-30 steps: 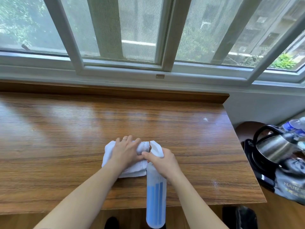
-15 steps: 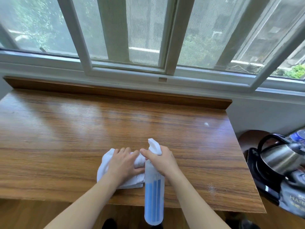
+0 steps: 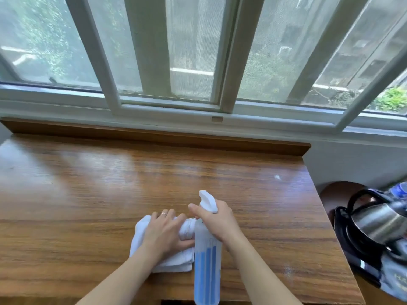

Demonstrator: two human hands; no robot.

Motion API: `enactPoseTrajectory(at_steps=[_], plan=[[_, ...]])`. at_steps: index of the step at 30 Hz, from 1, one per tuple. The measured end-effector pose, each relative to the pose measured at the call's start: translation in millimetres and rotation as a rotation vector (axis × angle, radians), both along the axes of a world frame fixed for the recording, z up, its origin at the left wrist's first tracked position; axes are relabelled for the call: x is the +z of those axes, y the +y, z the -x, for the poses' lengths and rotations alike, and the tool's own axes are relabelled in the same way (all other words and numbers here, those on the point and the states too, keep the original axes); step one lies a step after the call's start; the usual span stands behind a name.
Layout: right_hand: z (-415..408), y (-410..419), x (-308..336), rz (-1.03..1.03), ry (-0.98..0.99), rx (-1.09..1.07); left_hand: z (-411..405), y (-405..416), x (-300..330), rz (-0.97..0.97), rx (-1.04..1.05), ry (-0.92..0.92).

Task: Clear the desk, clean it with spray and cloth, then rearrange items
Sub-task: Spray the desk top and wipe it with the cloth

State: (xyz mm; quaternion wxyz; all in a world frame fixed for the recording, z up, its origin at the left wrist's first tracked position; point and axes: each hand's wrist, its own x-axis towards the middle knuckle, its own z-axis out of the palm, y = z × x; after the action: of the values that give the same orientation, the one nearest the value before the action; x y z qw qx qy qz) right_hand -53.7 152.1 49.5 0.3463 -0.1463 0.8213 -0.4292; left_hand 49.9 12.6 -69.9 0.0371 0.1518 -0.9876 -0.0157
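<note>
The right hand (image 3: 217, 219) grips the neck of the spray bottle (image 3: 207, 258), with the fingers curled round it just under the white nozzle (image 3: 208, 201). The nozzle points away from the person, toward the far part of the desk (image 3: 110, 183). The bottle stands almost upright at the near edge and holds blue liquid. Just beside it, the left hand (image 3: 164, 231) lies flat on the white cloth (image 3: 141, 236), with the fingers mostly straight and pressing it down. The cloth is folded and touches the bottle's left side.

The step seems to be the spraying. To do it well, I think the person should lift the bottle a little, aim at the bare wood in front and press the trigger shortly, so the mist falls evenly. The cloth should stay ready for wiping along the grain. To the right, a kettle (image 3: 378, 221) sits off the desk, so the spray should keep away from it.
</note>
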Motion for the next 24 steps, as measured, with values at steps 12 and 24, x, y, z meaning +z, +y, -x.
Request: enactPoseTrajectory(at_steps=[12, 24], plan=[[7.6, -25.6, -0.2, -0.027, -0.045, -0.151, 54.6, -46.3, 9.4, -0.027, -0.082, 0.033], [30.3, -32.9, -4.0, -0.039, -0.029, -0.134, 0.9, -12.9, -3.3, -0.026, -0.138, 0.016]])
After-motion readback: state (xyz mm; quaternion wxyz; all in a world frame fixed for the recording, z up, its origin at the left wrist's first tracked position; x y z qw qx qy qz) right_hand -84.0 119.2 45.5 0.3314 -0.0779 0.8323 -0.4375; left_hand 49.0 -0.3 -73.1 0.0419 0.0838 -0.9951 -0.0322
